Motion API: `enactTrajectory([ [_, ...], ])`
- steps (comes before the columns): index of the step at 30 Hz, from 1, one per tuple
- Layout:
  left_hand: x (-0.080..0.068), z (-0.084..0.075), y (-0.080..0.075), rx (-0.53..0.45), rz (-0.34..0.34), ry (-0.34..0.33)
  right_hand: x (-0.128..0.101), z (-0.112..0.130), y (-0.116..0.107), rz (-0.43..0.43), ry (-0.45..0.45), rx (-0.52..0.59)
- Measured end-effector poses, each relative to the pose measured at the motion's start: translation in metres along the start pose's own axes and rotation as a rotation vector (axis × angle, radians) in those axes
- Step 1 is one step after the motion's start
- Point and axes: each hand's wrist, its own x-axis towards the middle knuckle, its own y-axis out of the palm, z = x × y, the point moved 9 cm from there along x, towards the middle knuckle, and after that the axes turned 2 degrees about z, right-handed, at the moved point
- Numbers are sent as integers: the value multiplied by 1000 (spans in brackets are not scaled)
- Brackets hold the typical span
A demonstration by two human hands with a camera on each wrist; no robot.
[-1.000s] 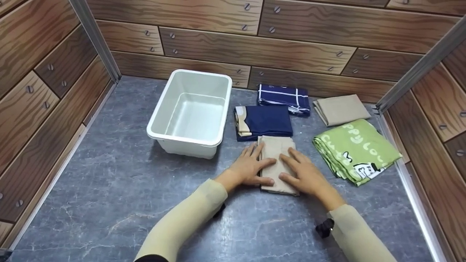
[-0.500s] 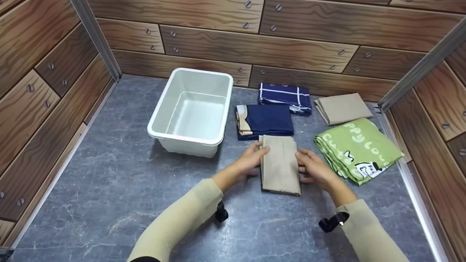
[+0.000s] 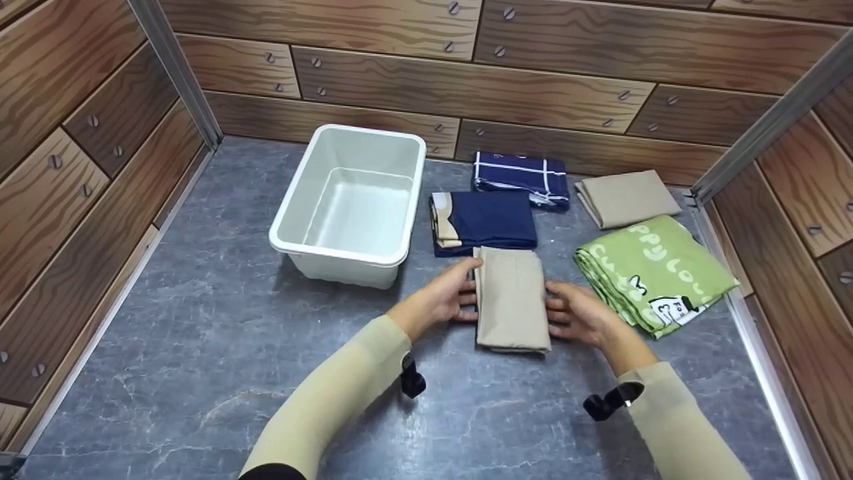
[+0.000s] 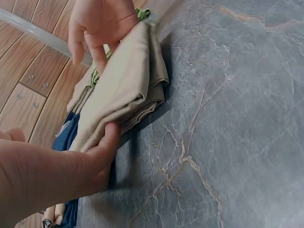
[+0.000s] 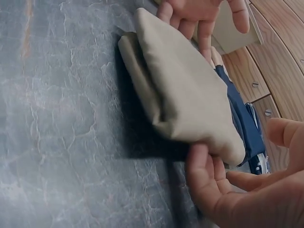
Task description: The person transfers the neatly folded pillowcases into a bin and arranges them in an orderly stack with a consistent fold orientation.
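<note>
A folded beige cloth (image 3: pixel 512 300) lies on the grey marbled surface between my two hands. At its left edge is my left hand (image 3: pixel 448 299), fingertips touching the side of the folds. My right hand (image 3: pixel 581 315) stands at the opposite edge, its fingers resting against the cloth. In the left wrist view, the cloth's layers (image 4: pixel 118 85) show a slight lift at the near end, with a left fingertip at the lower fold. The right wrist view shows right fingertips (image 5: pixel 198 156) at the cloth's edge; whether they reach beneath it is hard to tell.
An empty white plastic tub (image 3: pixel 340 257) stands left of the cloths. Beyond the beige cloth lie a folded navy cloth (image 3: pixel 496 220) and a blue white-striped one (image 3: pixel 520 175). On the right are another beige cloth (image 3: pixel 630 200) and a green printed one (image 3: pixel 656 273). Wood-patterned walls (image 3: pixel 400 80) enclose the surface.
Both hands were flat on top of the beige cloth; they have slid outward and down to its left and right edges. The cloth has hardly shifted.
</note>
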Motion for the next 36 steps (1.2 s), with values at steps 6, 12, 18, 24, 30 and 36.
enactTrajectory([
  [6,1,-1,2,39,-28,21,0,3,9,79,-48,-19],
  [12,2,-1,3,32,-24,34,-1,6,15,99,-96,-28],
  [18,4,3,5,37,19,12,-1,9,19,103,-126,-3],
  [24,4,6,7,26,33,6,-9,20,24,142,-164,61],
  [30,5,10,14,-70,93,-6,-19,34,32,202,-197,127],
  [36,7,10,21,-164,190,-10,-21,39,35,241,-201,161],
])
